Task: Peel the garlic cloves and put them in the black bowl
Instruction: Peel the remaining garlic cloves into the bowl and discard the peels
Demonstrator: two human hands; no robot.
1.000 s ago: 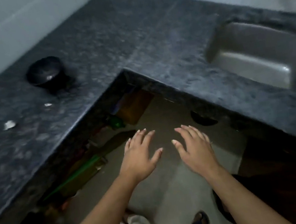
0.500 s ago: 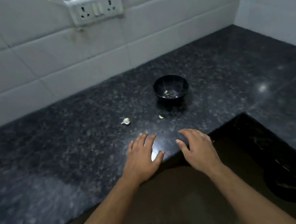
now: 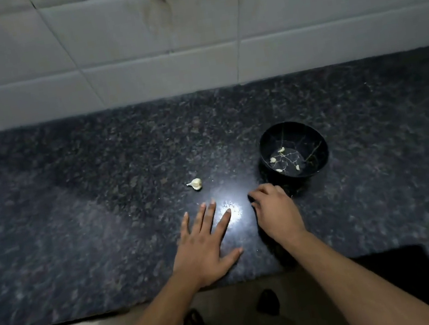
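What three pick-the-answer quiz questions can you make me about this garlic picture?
1. Where is the garlic piece on the counter?
A. left of the black bowl
B. inside the sink
C. in a hand

2. How many small cloves lie in the bowl?
A. none
B. four
C. ten

3. How is the left hand?
A. a fist
B. fingers spread flat
C. holding a knife

Answers: 1 A, it lies left of the bowl; 2 B, four pale bits show; 3 B, fingers straight.

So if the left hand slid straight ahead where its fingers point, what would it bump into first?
Probably nothing until the tiled wall. The left hand lies flat on the countertop, fingers pointing up and slightly right. The garlic clove sits just left of that line, so it might get brushed.
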